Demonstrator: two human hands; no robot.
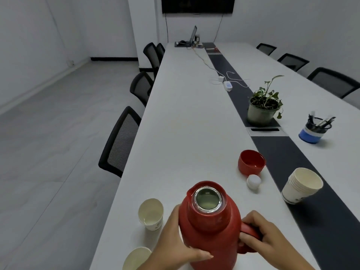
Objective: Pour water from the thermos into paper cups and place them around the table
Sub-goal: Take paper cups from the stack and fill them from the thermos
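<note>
A red thermos (210, 227) stands upright near the table's front edge, its mouth open and liquid visible inside. My left hand (175, 248) is pressed against its left side. My right hand (259, 236) is wrapped around its red handle on the right. Left of the thermos stands a paper cup (151, 214) with water in it. Another paper cup (136, 258) sits at the front edge, partly hidden by my left arm. The red thermos lid (251, 162) lies open side up behind, with the white stopper (253, 181) beside it. A stack of paper cups (301, 186) leans on the dark strip.
A long white table (185, 114) has a dark centre strip (272, 152). On it are a potted plant (263, 108), a blue pen holder (313, 130), a power strip with cables (227, 84) and a laptop (192, 36) at the far end. Black chairs (120, 141) line both sides.
</note>
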